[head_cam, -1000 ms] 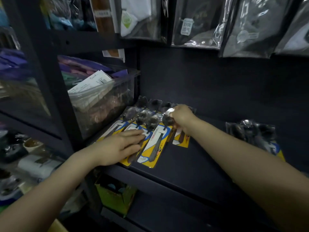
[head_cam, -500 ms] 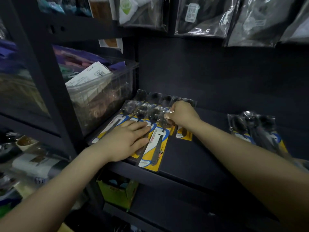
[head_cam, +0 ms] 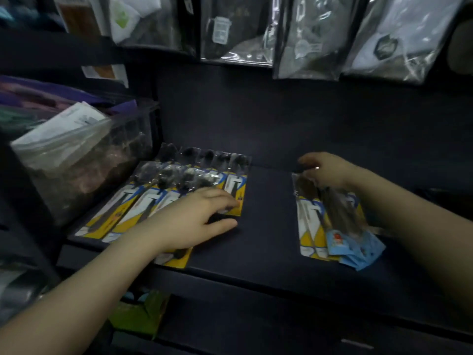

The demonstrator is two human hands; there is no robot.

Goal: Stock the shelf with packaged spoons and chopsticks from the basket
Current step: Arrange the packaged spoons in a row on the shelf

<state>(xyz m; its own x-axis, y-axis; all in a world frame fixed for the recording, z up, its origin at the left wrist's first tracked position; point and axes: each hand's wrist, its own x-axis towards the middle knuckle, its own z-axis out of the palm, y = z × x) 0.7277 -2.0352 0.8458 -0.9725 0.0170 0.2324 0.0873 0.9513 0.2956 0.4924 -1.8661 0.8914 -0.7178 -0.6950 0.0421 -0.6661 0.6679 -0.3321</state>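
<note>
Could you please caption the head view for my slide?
Left hand rests on shelved spoon packs; right hand grips another bundle.

One head-worn view — looking forward and down, close over the dark shelf (head_cam: 266,242) — no second view.

Dim light here, everything dark in front of me. Black shelving unit, matte back panel (head_cam: 294,119) behind the board. Row of clear plastic bags (head_cam: 314,37) hangs along the top, glossy with reflections. To my left a dark upright post (head_cam: 156,119), then a clear plastic bin (head_cam: 84,160) stuffed with goods, a white paper pack on top. Below, a green box (head_cam: 138,313) on a lower level
</note>
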